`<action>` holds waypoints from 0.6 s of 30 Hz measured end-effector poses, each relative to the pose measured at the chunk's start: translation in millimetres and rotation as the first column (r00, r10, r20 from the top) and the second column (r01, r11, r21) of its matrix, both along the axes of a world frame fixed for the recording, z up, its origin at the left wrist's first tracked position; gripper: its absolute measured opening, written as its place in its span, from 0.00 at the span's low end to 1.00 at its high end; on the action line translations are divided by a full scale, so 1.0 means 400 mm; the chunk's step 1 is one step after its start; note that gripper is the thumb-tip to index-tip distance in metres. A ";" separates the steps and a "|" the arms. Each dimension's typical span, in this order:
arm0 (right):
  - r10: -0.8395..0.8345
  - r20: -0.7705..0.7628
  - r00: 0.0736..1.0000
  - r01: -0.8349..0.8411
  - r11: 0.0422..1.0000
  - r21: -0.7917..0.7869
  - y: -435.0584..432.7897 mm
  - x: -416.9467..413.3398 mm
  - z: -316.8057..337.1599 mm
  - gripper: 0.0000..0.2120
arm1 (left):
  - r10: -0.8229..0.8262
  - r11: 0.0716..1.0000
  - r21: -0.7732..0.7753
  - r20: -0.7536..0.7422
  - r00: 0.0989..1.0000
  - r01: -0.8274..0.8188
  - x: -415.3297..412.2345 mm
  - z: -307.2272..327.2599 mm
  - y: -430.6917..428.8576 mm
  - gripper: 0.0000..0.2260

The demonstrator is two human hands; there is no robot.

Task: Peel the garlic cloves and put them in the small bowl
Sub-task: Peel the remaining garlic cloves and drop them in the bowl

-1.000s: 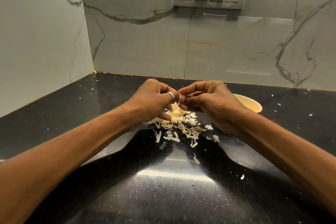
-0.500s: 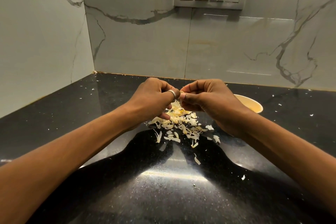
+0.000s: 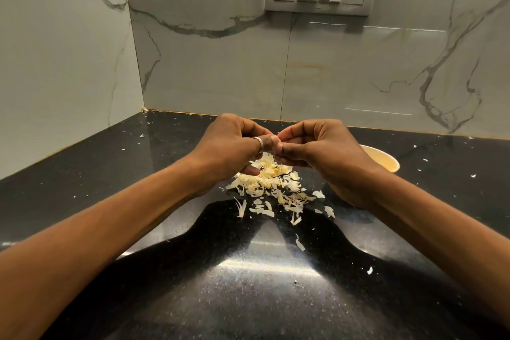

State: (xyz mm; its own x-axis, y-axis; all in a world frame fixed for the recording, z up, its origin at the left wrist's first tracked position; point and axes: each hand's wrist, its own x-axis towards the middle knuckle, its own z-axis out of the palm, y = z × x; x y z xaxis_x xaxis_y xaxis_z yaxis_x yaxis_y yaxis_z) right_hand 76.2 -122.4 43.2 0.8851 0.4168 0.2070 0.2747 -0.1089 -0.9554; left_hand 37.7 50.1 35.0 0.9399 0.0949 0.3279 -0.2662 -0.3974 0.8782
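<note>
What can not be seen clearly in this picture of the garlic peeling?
1. Garlic clove pinched between the left hand and right hand: head view, the fingertips cover it; peeled or not is unclear.
2. Small bowl: head view, the right hand and wrist hide its near part and its contents.
3. Back of the pile of skins: head view, it lies under both hands.

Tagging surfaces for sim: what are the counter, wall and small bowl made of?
Counter: polished black speckled stone, likely granite; mirrors the light. Wall: glossy marble-look tile, grey veins, visible joint. Small bowl: cream, smooth; plastic or ceramic, unclear.
</note>
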 end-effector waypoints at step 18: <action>0.002 0.000 1.000 -0.002 0.999 0.050 -0.001 -0.005 0.006 0.07 | -0.008 0.979 0.203 0.140 0.990 -0.021 0.016 -0.016 0.008 0.06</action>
